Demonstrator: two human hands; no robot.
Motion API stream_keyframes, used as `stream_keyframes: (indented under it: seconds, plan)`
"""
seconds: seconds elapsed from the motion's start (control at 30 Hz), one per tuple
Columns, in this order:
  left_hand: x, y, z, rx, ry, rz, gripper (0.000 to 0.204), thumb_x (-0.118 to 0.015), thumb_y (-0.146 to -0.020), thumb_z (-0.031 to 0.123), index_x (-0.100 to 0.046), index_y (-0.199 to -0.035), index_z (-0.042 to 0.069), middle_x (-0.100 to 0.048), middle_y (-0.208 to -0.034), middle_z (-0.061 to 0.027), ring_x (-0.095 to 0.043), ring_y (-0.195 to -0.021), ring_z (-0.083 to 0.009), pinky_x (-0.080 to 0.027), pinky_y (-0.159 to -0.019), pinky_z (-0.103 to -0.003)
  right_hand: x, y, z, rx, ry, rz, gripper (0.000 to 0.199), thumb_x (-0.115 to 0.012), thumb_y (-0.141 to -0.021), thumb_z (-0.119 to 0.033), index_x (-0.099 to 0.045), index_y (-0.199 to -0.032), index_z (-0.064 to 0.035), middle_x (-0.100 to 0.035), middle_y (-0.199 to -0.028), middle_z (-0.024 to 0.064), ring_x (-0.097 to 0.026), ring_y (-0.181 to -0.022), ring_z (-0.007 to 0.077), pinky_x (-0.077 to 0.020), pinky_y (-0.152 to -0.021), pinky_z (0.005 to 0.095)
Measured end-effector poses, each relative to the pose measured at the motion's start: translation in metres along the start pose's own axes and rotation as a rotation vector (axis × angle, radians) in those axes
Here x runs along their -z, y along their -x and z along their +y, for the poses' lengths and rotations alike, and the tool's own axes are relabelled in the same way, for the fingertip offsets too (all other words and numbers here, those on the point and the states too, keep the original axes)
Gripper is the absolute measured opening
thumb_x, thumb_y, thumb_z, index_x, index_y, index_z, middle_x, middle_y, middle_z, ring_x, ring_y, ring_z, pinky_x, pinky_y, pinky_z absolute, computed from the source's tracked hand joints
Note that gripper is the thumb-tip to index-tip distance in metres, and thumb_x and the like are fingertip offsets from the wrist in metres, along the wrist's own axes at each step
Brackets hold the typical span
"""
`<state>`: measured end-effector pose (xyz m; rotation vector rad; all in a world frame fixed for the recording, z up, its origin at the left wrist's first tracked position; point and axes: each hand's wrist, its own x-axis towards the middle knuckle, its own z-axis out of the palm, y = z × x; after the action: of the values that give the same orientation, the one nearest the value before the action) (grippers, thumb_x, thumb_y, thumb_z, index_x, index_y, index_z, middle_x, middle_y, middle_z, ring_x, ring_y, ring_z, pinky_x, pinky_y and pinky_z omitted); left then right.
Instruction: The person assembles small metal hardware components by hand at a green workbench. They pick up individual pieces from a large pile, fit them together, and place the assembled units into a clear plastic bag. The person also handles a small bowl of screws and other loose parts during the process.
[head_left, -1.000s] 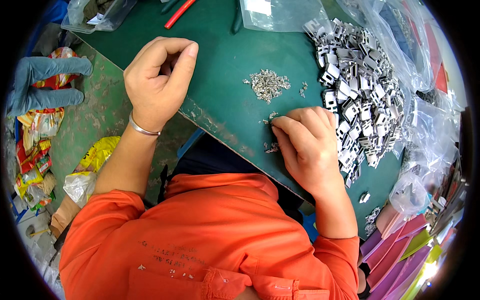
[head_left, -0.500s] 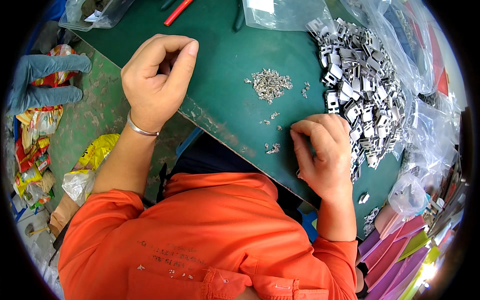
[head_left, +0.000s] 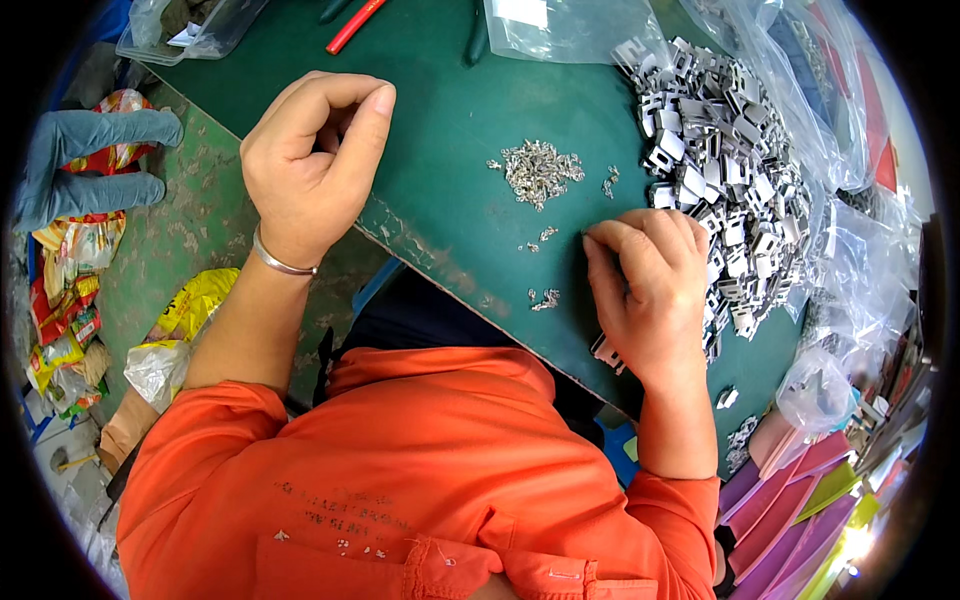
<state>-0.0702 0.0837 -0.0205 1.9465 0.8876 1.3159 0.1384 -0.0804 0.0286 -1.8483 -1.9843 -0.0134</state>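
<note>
My left hand (head_left: pixel 318 165) is closed in a pinch over the table's left edge, thumb tip against the forefinger. Whatever it may hold is hidden. My right hand (head_left: pixel 650 290), also pinched, is over the table beside the large heap of bent metal brackets (head_left: pixel 735 180); anything in its fingertips is too small to make out. Left of it lie a pile of tiny silvery metal parts (head_left: pixel 540 172) and a few small scattered clusters (head_left: pixel 545 299). A metal piece (head_left: pixel 606 353) shows partly from beneath the right hand's heel.
A red-handled tool (head_left: pixel 355 25) and a clear plastic bag (head_left: pixel 570 30) lie at the table's far side. A clear tub (head_left: pixel 205 38) stands at the far left corner. Plastic bags and coloured trays (head_left: pixel 790 500) crowd the right. Another person's legs (head_left: pixel 100 150) show at left.
My right hand has moved slightly up and right, uncovering the metal piece below it. One tiny part near its fingertips no longer shows on the table. My left hand has barely moved.
</note>
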Motion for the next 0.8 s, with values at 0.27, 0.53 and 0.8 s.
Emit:
stream_keyframes:
  seconds: [0.27,0.53,0.8]
  plan:
    - [0.000,0.000,-0.001,-0.001,-0.002,0.001,0.004,-0.070,-0.082,0.002,-0.067,-0.081,0.000,-0.061,-0.070,-0.0006,-0.048,-0.055,-0.0039,-0.035,-0.048,-0.018,-0.005,-0.011,0.012,-0.025,0.076,0.058,0.016,-0.069,-0.072,-0.001,-0.065,-0.087,-0.0058,-0.059,-0.082,0.0047,-0.056,-0.075,0.0236,-0.0397,-0.073,0.0369]
    - [0.006,0.003,0.002,0.048,-0.059,-0.108,0.005,-0.064,-0.089,0.001,-0.065,-0.091,-0.003,-0.063,-0.082,-0.0038,-0.053,-0.068,-0.0051,-0.040,-0.060,-0.018,-0.006,-0.009,-0.004,0.092,-0.088,-0.072,0.019,-0.072,-0.070,-0.002,-0.066,-0.087,-0.0060,-0.058,-0.083,0.0048,-0.055,-0.076,0.0230,-0.0400,-0.073,0.0358]
    - [0.006,0.003,0.000,0.046,-0.042,-0.096,0.005,-0.064,-0.088,0.001,-0.065,-0.092,-0.003,-0.064,-0.083,-0.0037,-0.053,-0.068,-0.0052,-0.041,-0.060,-0.018,0.009,0.002,0.006,-0.042,-0.064,0.011,0.019,-0.071,-0.071,0.000,-0.063,-0.087,-0.0052,-0.059,-0.080,0.0056,-0.055,-0.073,0.0240,-0.0401,-0.069,0.0348]
